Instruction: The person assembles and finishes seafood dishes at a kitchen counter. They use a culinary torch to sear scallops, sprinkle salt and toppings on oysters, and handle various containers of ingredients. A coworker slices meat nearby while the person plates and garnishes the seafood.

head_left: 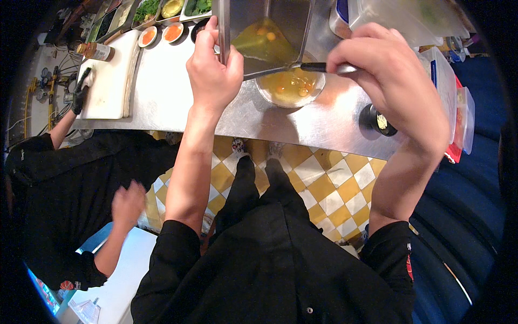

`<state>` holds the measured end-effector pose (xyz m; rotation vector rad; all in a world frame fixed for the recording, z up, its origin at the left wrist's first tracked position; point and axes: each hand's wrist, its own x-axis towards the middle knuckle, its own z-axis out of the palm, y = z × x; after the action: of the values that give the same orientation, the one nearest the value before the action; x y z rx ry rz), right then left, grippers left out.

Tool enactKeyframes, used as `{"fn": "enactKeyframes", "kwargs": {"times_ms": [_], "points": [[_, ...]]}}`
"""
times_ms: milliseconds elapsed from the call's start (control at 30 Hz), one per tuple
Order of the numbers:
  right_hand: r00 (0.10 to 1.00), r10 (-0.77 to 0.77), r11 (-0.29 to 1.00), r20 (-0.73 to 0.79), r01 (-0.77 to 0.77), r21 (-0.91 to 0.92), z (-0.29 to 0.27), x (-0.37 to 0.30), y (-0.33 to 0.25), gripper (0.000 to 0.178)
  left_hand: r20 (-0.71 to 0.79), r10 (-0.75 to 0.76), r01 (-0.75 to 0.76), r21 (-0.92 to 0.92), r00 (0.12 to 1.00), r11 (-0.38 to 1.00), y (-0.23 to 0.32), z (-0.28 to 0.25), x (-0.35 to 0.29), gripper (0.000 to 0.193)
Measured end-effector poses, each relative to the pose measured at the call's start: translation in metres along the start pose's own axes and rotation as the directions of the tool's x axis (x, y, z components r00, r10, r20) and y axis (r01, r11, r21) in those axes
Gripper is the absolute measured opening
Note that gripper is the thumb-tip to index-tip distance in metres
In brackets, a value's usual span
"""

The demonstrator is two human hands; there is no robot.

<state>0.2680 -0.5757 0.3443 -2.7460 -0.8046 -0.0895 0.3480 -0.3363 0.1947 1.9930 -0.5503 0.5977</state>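
Observation:
My left hand point(211, 73) grips the side of a deep rectangular metal container point(280, 13), which is tilted with its open side toward me. Raw egg, with yolks point(270, 36) showing, lies inside it. Below the container's lower lip, a clear round bowl point(291, 103) on the counter holds more raw egg and several yolks. My right hand point(380, 62) is closed around a utensil with a dark handle point(314, 66). The utensil's far end meets the container's lip; its exact shape is hard to make out.
On the steel counter point(243, 121) stand a small black bowl point(380, 120) with pale pieces, two small dishes of orange food point(173, 32), a white cutting board point(108, 81) and a brown bottle point(96, 52). At left, a co-worker point(86, 183) in black stands close by. Plastic tubs point(448, 81) crowd the right.

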Motion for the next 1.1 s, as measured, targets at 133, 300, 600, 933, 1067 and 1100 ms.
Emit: {"fn": "enactKeyframes", "kwargs": {"times_ms": [133, 300, 600, 933, 1067, 1100], "points": [[0.989, 0.052, 0.995, -0.139, -0.040, 0.086, -0.005, -0.004, 0.002, 0.013, -0.002, -0.060, 0.060, -0.036, 0.998, 0.998, -0.003, 0.001, 0.000, 0.017], [0.972, 0.079, 0.993, -0.222, -0.057, 0.104, 0.011, 0.033, 0.019, 0.017, 0.006, -0.083, 0.083, -0.026, 0.997, 0.996, 0.001, 0.003, 0.004, 0.017], [0.998, 0.047, 0.994, -0.045, -0.043, 0.097, 0.041, 0.054, 0.038, 0.014, -0.001, -0.036, 0.036, -0.060, 0.999, 0.998, 0.000, 0.006, 0.001, 0.016], [0.999, -0.007, 1.000, -0.044, 0.008, 0.009, 0.022, 0.019, 0.018, 0.014, 0.011, -0.052, 0.052, -0.015, 0.999, 0.999, 0.008, 0.005, 0.000, 0.016], [0.998, 0.002, 1.000, -0.057, 0.000, 0.027, 0.018, 0.002, 0.013, 0.016, -0.011, -0.006, 0.006, 0.019, 1.000, 1.000, 0.000, 0.004, -0.002, 0.016], [0.998, 0.001, 1.000, -0.058, 0.000, 0.026, 0.016, -0.001, 0.011, 0.017, -0.021, -0.001, 0.001, 0.021, 1.000, 1.000, -0.002, 0.002, -0.003, 0.016]]}}
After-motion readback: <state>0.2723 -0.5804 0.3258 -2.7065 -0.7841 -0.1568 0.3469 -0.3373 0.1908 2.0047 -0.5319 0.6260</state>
